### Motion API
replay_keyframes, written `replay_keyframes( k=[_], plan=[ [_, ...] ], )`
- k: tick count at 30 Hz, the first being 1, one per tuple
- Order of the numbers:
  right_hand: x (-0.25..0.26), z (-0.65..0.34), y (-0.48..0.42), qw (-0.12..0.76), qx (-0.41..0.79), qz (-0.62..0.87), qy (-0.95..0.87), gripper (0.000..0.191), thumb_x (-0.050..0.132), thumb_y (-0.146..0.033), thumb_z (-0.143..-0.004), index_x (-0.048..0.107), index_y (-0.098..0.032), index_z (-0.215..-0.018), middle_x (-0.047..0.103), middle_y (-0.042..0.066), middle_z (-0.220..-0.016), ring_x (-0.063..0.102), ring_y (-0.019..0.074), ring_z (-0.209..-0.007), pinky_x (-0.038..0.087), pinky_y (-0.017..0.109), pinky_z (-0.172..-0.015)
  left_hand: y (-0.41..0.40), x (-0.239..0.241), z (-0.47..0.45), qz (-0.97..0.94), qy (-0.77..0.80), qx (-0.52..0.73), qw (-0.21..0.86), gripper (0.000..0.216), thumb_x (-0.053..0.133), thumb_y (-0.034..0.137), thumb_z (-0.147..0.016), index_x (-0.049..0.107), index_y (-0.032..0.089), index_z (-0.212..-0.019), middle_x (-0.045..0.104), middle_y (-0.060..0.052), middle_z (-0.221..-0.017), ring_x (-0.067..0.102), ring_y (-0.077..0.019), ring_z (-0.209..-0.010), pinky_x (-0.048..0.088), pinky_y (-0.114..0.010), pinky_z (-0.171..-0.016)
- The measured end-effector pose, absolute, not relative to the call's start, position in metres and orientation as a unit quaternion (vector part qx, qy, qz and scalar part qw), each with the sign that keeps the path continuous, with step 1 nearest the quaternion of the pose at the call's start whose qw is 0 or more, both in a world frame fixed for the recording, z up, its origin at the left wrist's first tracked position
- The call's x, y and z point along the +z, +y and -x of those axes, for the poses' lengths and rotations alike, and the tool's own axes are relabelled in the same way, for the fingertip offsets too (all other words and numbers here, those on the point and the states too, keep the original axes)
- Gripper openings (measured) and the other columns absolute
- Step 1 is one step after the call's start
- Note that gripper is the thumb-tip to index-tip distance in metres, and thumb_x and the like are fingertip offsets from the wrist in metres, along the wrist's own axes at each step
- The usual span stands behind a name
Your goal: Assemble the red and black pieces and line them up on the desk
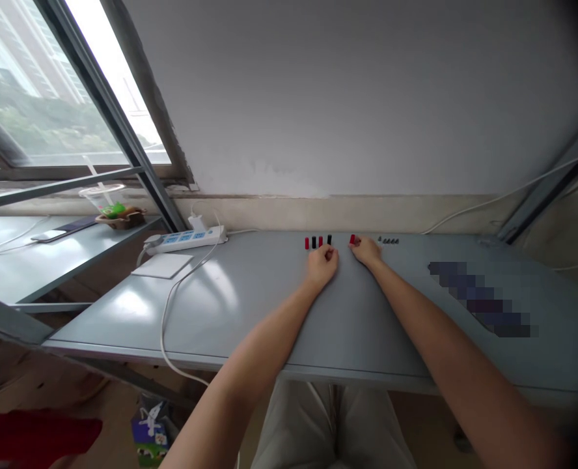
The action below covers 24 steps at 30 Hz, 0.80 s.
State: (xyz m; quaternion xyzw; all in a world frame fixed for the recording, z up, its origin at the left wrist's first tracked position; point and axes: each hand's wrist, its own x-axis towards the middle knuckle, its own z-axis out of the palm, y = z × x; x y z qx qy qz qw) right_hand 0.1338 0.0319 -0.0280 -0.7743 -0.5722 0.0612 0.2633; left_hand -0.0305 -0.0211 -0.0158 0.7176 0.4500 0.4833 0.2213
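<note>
A person's left hand (323,266) rests half-curled on a grey table (250,306), against the far row of small red and black pegs (317,242). The right hand (366,250), fingers loosely bent, lies just beside a lone red peg (352,240). Whether either hand grips anything cannot be told. Small dark studs (389,241) sit farther right.

free room: gap between left hand (323,264) and right hand (366,251), fits a hand imo | in the way: small red and black pieces (317,242) just past left hand | small dark pieces (389,241) just past right hand | wall (318,98) behind both
</note>
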Motion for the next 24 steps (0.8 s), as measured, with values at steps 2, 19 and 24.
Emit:
replay_keyframes(
  k=[2,19,24],
  plan=[
    [-0.028,-0.133,0.029,0.266,0.064,0.767,-0.581,0.027,0.053,-0.032,-0.076,0.063,-0.019,-0.097,0.065,0.008,-0.098,0.058,0.0217,-0.093,0.040,0.032,-0.079,-0.021,-0.016,0.030,-0.721,0.449,0.483,0.214,0.017,0.046,0.024,-0.076,0.057,0.016,-0.066,0.052,0.001,-0.056,0.043,-0.0089,-0.052,0.033,-0.022,-0.055],
    [-0.001,-0.119,-0.036,0.195,0.076,0.624,-0.753,0.012,0.053,-0.025,-0.074,0.062,-0.016,-0.074,0.063,0.004,-0.067,0.053,0.0135,-0.060,0.034,0.023,-0.055,-0.023,-0.014,0.036,-0.823,0.392,0.391,0.126,0.031,0.046,0.020,-0.078,0.056,0.020,-0.107,0.062,-0.004,-0.091,0.054,-0.0122,-0.072,0.042,-0.025,-0.074],
    [0.005,-0.120,-0.039,0.161,0.035,0.595,-0.786,0.014,0.051,-0.027,-0.077,0.062,-0.018,-0.078,0.064,0.005,-0.073,0.055,0.0146,-0.064,0.034,0.023,-0.057,-0.026,-0.014,0.036,-0.837,0.402,0.353,0.115,0.020,0.047,0.020,-0.078,0.060,0.019,-0.094,0.062,-0.004,-0.087,0.055,-0.0138,-0.075,0.043,-0.026,-0.073]
  ],
)
